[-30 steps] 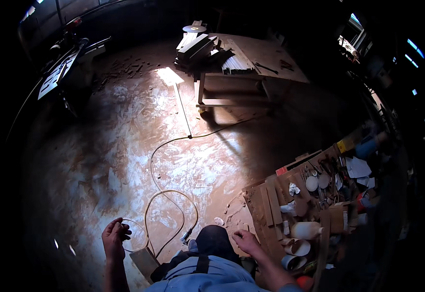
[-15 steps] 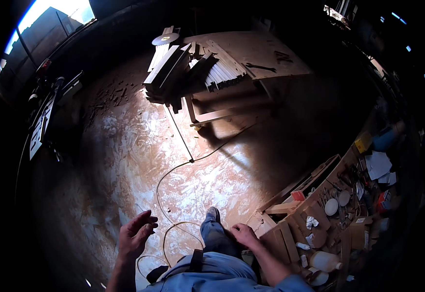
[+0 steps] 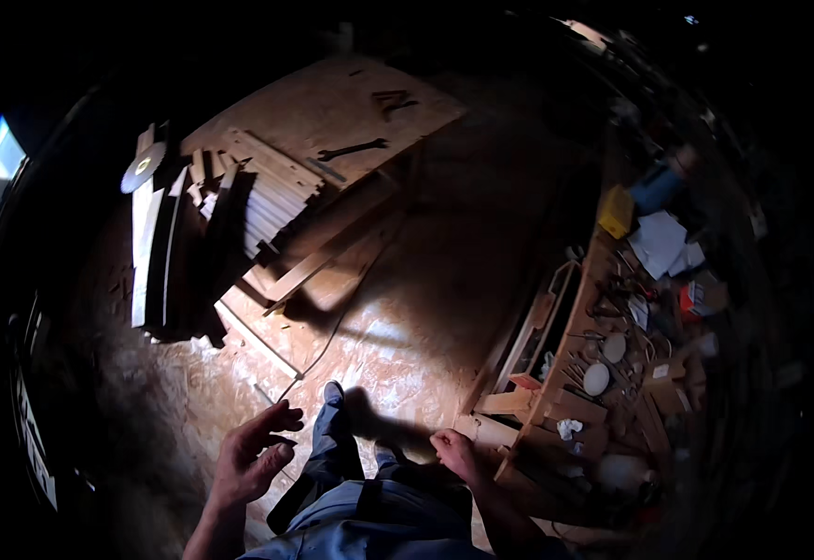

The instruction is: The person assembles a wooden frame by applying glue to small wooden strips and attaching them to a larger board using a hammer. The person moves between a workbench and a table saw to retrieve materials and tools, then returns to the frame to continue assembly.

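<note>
Lower left: left hand (image 3: pixel 250 459), grip spread, empty. Lower centre: right hand (image 3: pixel 456 455), curled, grip unclear. Floor cord (image 3: pixel 336 329): likely wants careful footing.

The wooden worktop (image 3: pixel 281 107), at 12 o'clock a second ago, now looms larger and nearer, toward 11. Its dark-sided stack of boards (image 3: pixel 153 266) swings from 12 o'clock to between 9 and 10, and the round saw blade (image 3: pixel 132 177) goes from just before 12 to about 10. The wrench (image 3: pixel 355 148) slips from 1 o'clock to past 11. On the right, the yellow box (image 3: pixel 617 212) climbs from 3 o'clock to between 2 and 3. The left hand (image 3: pixel 250 462), curled before, now spreads its thumb from its fingers. A shoe (image 3: pixel 333 392), unseen a second ago, shows at 7 o'clock.
</note>
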Action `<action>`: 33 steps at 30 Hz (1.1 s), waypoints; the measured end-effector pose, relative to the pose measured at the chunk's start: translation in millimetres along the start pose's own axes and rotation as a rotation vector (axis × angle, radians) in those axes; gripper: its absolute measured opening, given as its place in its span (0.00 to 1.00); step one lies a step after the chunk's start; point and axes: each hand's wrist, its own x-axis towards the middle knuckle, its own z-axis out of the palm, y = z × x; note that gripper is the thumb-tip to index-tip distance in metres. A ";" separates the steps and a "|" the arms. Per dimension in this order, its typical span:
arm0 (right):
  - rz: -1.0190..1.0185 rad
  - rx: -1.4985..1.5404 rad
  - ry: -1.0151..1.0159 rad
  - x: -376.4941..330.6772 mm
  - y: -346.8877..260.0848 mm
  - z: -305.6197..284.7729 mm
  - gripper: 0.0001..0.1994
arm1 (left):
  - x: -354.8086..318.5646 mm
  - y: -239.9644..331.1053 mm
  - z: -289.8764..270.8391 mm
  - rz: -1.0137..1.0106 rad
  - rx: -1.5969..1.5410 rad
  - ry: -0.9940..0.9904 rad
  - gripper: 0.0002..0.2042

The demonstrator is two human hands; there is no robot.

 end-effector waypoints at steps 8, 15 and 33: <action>-0.205 -0.198 0.362 38.1 -29.4 25.4 0.17 | 182.9 0.3 -41.4 0.074 0.229 -0.214 0.36; 0.127 -0.062 0.568 -9.3 -52.5 32.0 0.18 | 279.5 27.7 2.7 0.157 0.319 -0.502 0.36; 0.271 0.098 0.511 -11.7 -12.3 -38.0 0.24 | 287.6 24.7 89.4 -0.030 0.361 -0.611 0.28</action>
